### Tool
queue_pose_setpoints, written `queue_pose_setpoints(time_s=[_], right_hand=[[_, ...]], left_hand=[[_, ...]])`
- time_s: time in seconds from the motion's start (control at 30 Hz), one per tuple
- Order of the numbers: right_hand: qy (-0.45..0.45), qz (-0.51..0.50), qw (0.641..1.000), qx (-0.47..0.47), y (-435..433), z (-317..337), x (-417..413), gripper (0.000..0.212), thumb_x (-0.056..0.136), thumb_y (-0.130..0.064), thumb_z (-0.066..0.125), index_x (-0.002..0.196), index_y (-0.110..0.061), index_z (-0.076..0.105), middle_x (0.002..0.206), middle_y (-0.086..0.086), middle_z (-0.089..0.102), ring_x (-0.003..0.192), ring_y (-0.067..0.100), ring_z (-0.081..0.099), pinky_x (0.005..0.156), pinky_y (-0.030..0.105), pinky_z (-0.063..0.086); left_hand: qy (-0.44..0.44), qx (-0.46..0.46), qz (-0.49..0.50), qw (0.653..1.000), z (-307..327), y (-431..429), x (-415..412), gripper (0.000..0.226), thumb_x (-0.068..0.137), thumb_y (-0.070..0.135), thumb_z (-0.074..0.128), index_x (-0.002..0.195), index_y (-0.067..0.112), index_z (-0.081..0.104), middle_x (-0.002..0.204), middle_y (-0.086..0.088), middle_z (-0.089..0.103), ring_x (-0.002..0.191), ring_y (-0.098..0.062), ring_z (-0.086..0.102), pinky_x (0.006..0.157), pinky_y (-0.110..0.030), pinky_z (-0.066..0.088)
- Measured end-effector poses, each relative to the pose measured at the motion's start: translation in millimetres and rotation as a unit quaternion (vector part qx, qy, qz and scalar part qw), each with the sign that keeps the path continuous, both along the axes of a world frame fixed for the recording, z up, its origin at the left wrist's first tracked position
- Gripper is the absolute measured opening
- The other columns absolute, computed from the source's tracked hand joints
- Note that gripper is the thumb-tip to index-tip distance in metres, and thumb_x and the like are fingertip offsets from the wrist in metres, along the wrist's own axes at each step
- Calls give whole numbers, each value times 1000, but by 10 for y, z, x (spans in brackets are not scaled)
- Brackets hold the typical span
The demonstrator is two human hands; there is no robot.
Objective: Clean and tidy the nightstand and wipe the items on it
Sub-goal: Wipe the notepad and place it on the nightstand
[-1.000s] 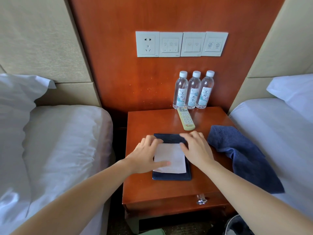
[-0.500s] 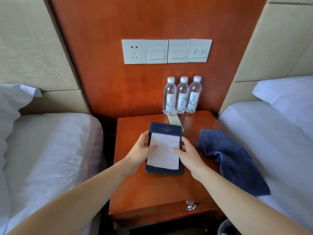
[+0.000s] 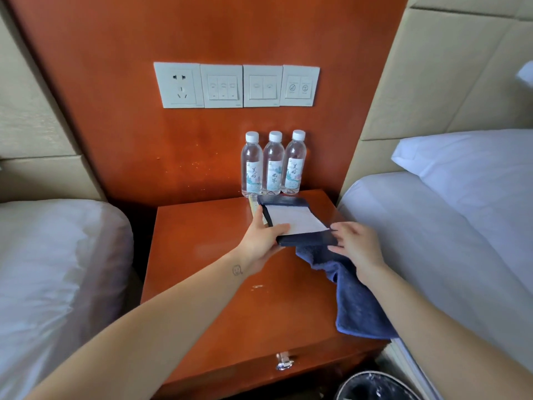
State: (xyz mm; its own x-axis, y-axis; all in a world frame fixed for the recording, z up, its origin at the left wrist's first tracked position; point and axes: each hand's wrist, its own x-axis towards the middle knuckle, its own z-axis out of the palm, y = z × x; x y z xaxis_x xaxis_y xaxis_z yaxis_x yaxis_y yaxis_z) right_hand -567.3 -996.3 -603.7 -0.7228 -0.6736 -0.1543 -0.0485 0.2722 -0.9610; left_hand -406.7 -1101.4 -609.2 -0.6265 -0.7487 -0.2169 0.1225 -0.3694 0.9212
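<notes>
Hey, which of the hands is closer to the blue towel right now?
Right. The right hand is directly over the far end of the towel, fingers by the pad's corner. The left hand grips the pad from its left side, off the towel.

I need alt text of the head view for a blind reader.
The left hand holds a dark notepad holder tilted above a wooden nightstand; the right hand is beside it, over a blue towel. Three water bottles stand behind.
</notes>
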Motion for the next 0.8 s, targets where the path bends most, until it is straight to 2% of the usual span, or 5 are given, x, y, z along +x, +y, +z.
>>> queue_pose_setpoints(time_s=[0.1, 0.27, 0.53, 0.67, 0.8], right_hand=[[313, 98, 938, 109, 95, -240, -162, 32, 99, -25, 47, 128, -17, 59, 131, 5, 60, 124, 26, 53, 105, 34, 39], [470, 225, 799, 301, 481, -795, -322, 100, 70, -74, -22, 155, -30, 8, 162, -4, -1, 150, 22, -3, 120, 38, -3], [512, 180, 789, 289, 788, -861, -308, 102, 70, -73, -32, 154, -33, 9, 161, -4, 2, 150, 21, 4, 115, 32, -7], [506, 187, 787, 299, 781, -852, -299, 86, 79, -67, -13, 154, -31, 6, 162, -5, -1, 150, 19, -2, 117, 32, -7], [501, 180, 781, 326, 793, -743, -227, 84, 85, -59, -2, 153, -17, 22, 161, 6, 16, 148, 25, 16, 118, 37, 9]], left_hand=[[-7, 11, -9, 1000, -63, -15, -198, 54, 92, -4, 55, 126, 37, 44, 118, -5, 65, 93, -14, 64, 72, -23, 55], [-24, 14, 16, 999, -217, -53, -506, 66, 93, -5, 53, 150, 13, 24, 127, -10, 58, 104, -22, 60, 78, -27, 52], [-91, -62, 20, 994, -335, -107, -855, 54, 94, -2, 53, 142, 10, 33, 137, -12, 52, 115, -19, 53, 95, -29, 45], [-311, -195, -59, 928, -284, -83, -838, 68, 97, 14, 52, 152, 13, 12, 162, -10, -5, 144, -29, 19, 95, -26, 29], [-379, -346, -159, 843, -288, -61, -682, 71, 98, 24, 52, 152, 10, 9, 162, -13, -8, 149, -31, -7, 120, -42, 7]])
